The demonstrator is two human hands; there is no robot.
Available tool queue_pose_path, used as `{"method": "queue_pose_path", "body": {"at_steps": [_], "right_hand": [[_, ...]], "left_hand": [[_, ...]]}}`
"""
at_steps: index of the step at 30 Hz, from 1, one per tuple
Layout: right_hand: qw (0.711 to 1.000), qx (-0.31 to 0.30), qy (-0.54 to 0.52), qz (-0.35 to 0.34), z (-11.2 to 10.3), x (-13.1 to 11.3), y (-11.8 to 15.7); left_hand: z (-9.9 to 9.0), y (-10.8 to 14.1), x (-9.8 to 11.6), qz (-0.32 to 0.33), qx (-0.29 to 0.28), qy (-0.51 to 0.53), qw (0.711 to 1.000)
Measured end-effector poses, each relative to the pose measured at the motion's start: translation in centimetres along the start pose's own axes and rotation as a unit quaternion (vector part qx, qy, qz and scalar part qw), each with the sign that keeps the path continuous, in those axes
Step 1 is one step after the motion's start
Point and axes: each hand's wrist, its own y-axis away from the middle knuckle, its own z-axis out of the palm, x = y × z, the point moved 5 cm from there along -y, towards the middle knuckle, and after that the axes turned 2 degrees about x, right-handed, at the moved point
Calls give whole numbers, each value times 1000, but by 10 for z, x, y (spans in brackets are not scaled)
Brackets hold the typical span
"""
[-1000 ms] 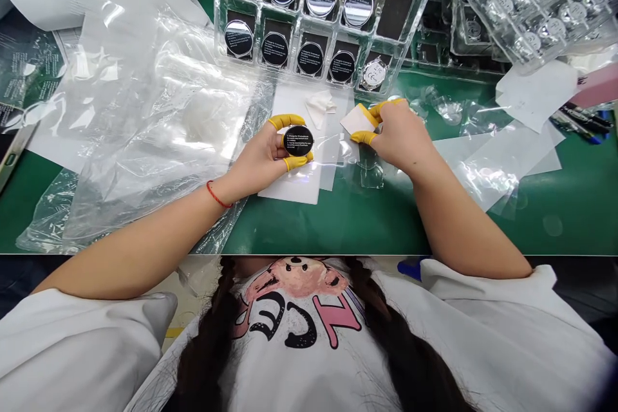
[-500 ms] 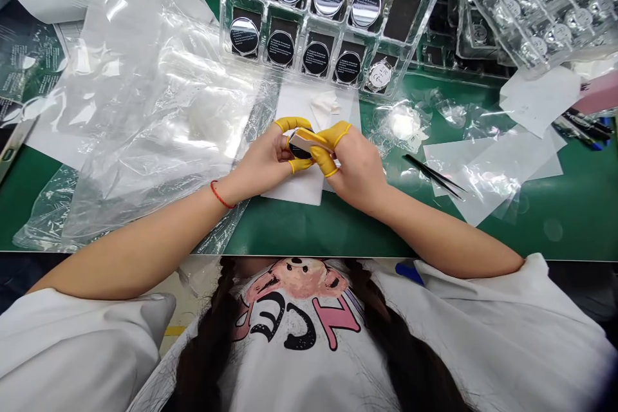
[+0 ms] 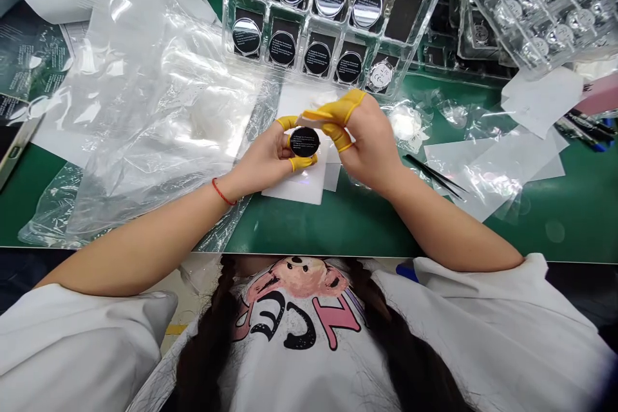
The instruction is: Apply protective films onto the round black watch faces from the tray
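Note:
A round black watch face (image 3: pixel 304 142) with small white print is gripped at its edge by my left hand (image 3: pixel 271 153), which wears yellow finger cots. Just above and to the right of it, my right hand (image 3: pixel 360 132), also in yellow cots, pinches a small pale flat pad (image 3: pixel 311 120). The pad and the watch face are apart, and the print is uncovered. Beneath both hands lies a white sheet (image 3: pixel 297 188) on the green mat (image 3: pixel 280 225).
Clear trays of round watches (image 3: pixel 317 59) stand at the back centre, with more watches (image 3: pixel 535 48) at the back right. Plastic bags (image 3: pixel 159 116) cover the left side. Black tweezers (image 3: pixel 434 175) and translucent sheets (image 3: pixel 483 174) lie on the right.
My right hand has moved up and right with the pad, off the watch face, whose front now shows fully. My left hand keeps its hold, nearly still.

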Motion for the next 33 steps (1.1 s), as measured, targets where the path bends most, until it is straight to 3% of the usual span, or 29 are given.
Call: {"method": "queue_pose_path", "body": {"at_steps": [6, 11, 13, 17, 21, 26, 33], "right_hand": [[996, -23, 76, -42, 5, -21, 15], [978, 88, 137, -131, -3, -34, 30], [973, 102, 149, -142, -4, -37, 36], [977, 89, 147, -126, -1, -39, 44], [995, 23, 74, -69, 2, -28, 40], [999, 25, 38, 9, -10, -11, 22], [998, -41, 44, -11, -1, -13, 21]], "left_hand": [[1, 1, 4, 33, -6, -23, 999], [0, 0, -1, 13, -2, -20, 1000], [-1, 1, -2, 16, 0, -17, 1000], [-1, 1, -4, 18, -5, -11, 1000], [-1, 0, -3, 13, -12, -5, 1000], [1, 2, -3, 11, -40, -7, 999], [0, 4, 1, 31, -23, -69, 997]]}}
